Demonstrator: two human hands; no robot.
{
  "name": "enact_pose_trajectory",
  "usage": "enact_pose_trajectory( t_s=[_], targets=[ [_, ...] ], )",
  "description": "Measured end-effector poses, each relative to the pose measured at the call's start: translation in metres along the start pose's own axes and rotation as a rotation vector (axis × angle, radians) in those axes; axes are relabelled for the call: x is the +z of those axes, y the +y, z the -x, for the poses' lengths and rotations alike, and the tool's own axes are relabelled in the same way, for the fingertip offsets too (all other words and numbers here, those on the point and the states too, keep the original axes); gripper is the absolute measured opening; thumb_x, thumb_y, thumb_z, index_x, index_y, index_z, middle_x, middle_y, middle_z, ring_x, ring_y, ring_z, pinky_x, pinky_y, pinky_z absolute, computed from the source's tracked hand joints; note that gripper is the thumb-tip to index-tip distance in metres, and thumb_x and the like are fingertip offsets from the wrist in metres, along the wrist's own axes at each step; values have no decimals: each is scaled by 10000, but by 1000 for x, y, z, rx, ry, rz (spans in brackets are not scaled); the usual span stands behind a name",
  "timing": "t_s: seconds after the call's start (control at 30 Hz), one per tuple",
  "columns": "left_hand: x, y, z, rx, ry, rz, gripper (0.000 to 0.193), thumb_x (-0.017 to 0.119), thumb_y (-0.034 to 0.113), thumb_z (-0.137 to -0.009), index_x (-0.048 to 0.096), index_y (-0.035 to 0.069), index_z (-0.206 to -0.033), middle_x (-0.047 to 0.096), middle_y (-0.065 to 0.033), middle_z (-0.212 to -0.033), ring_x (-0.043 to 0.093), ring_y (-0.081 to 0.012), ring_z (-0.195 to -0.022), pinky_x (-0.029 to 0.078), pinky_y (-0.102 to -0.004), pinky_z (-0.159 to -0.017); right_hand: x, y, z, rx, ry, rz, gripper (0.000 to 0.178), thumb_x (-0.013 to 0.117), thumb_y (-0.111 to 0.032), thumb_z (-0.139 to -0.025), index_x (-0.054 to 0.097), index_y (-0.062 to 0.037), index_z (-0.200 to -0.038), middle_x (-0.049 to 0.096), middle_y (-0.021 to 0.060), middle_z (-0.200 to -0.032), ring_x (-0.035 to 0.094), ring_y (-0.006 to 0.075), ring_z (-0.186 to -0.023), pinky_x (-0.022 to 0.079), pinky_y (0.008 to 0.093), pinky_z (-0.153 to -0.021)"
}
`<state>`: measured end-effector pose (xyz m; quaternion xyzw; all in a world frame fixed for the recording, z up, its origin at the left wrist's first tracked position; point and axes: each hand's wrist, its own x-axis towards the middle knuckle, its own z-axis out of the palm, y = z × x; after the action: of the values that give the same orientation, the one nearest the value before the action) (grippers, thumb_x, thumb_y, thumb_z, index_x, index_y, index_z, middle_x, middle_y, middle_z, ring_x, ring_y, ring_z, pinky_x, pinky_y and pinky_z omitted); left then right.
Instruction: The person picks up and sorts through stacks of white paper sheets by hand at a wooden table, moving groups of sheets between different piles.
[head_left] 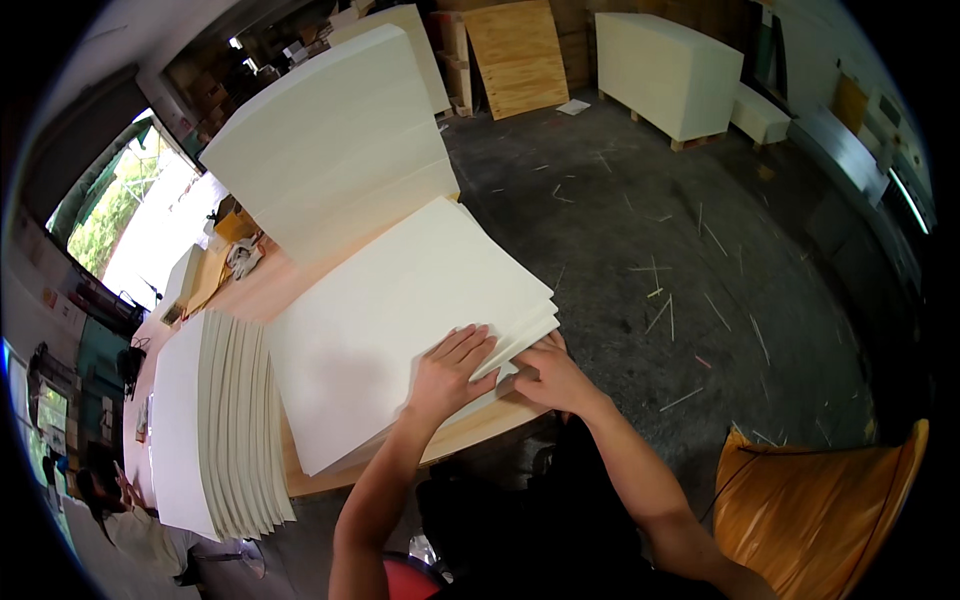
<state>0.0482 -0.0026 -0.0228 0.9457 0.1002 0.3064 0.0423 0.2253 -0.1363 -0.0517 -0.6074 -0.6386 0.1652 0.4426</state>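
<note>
A stack of large white sheets [370, 310] lies on the wooden table in front of me, its right corner fanned into a few separate layers. My left hand [455, 372] rests flat on the top sheet near that corner, fingers stretched out and thumb apart. Beside it, my right hand [550, 375] grips the lifted sheets at the corner edge with curled fingers; its fingertips are partly hidden by the layers. To the left stands a thick pile of white sheets [180, 430] with several folded-looking edges.
Behind the sheets rises a tall white stack [340, 140]. The wooden tabletop [300, 275] holds a small box [235, 222] and a crumpled cloth [243, 258]. A white block on a pallet [665, 75] stands across the floor, which has scattered strips. An orange-brown cover [820, 510] is at lower right; another person [130, 520] is at far left.
</note>
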Motion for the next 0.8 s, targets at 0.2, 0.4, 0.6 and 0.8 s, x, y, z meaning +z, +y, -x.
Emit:
enact_pose_trajectory(
  t_s=[0.2,0.4,0.6,0.8],
  targets=[
    [-3,3,2,-15,-68,-35,429,806,213,-739,699,94,-1137,680,-88,-1247,643,-268,-1176,542,-415,-996,-8,33,25,-90,376,-37,228,638,-35,-858,711,-38,-1075,696,119,-1058,689,269,-999,494,436,-997],
    [-9,6,-9,-5,-86,-22,446,820,187,-701,691,99,-1119,659,-68,-1235,658,-285,-1110,580,-381,-864,-26,47,46,376,459,-205,136,686,-113,-921,685,-2,-999,696,126,-895,704,197,-798,567,328,-716],
    [-5,9,-1,-52,-58,-52,444,819,203,-695,696,73,-1102,686,-84,-1202,671,-278,-1102,578,-391,-883,-16,45,29,360,332,-79,269,711,-249,-941,657,13,-913,667,119,-840,661,192,-715,527,325,-644],
    [3,2,3,29,0,-63,390,799,200,-713,717,40,-1059,721,-118,-1163,695,-268,-1073,579,-379,-905,-1,53,30,522,405,-444,224,720,-202,-940,663,8,-888,654,78,-850,663,141,-734,521,283,-644]
  ],
)
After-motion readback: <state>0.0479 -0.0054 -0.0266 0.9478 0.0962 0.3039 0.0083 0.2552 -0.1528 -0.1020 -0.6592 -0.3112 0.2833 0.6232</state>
